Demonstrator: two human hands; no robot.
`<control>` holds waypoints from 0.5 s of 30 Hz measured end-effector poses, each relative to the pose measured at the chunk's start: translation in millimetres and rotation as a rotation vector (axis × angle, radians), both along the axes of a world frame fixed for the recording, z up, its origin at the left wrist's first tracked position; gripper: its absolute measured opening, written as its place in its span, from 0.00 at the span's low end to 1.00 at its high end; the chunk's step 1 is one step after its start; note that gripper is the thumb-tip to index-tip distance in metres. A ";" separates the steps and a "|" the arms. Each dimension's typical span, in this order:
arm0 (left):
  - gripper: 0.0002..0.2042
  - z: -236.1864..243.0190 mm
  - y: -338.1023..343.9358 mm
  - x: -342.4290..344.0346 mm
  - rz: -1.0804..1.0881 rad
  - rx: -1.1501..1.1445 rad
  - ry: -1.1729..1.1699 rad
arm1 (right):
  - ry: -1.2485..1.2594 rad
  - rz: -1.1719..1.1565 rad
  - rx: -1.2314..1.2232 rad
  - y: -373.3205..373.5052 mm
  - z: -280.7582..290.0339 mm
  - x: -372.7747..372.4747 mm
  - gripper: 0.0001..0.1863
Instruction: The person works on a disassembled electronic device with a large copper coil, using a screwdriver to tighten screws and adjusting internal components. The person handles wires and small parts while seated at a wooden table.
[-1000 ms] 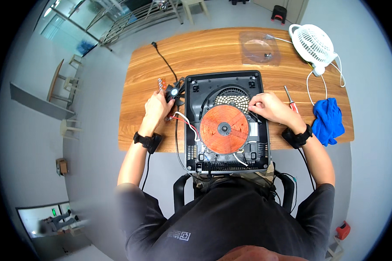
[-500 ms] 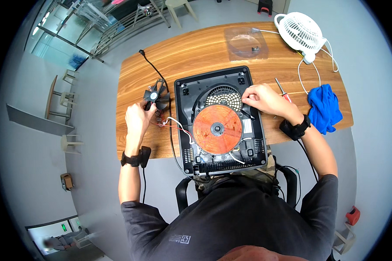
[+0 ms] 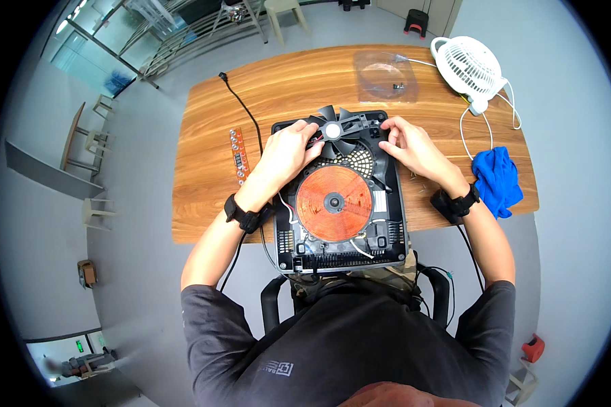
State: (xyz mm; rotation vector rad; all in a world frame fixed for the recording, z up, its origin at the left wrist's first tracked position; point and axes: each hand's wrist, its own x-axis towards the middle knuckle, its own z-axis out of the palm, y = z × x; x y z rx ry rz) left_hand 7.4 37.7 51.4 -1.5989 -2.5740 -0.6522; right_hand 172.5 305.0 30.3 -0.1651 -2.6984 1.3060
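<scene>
Wooden table (image 3: 210,136) mid-frame. My left hand (image 3: 285,152) grips the black fan (image 3: 334,129) over the opened cooker (image 3: 339,197), upper centre; right hand (image 3: 407,146) pinches its rim. Looks unseated, nothing screwed yet.

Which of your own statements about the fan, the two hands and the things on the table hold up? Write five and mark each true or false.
1. Both hands hold the black fan over the far end of the opened cooker. True: left hand, right hand.
2. The blue cloth lies on the copper coil. False: it lies at the table's right edge.
3. The white desk fan stands at the far right corner of the table. True.
4. The orange circuit strip lies right of the cooker. False: left.
5. Each wrist wears a black band. True.
</scene>
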 end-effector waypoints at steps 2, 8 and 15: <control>0.17 -1.2 9.1 -3.6 -0.045 -0.021 -0.007 | 0.056 0.004 0.048 3.5 -3.0 -4.4 0.22; 0.18 -11.2 20.8 -2.0 -0.105 -0.044 -0.055 | 0.104 0.051 0.261 1.4 -8.9 -10.2 0.21; 0.18 -18.2 22.1 -3.4 -0.148 -0.069 -0.099 | 0.129 0.069 0.376 -4.7 -18.3 -15.4 0.19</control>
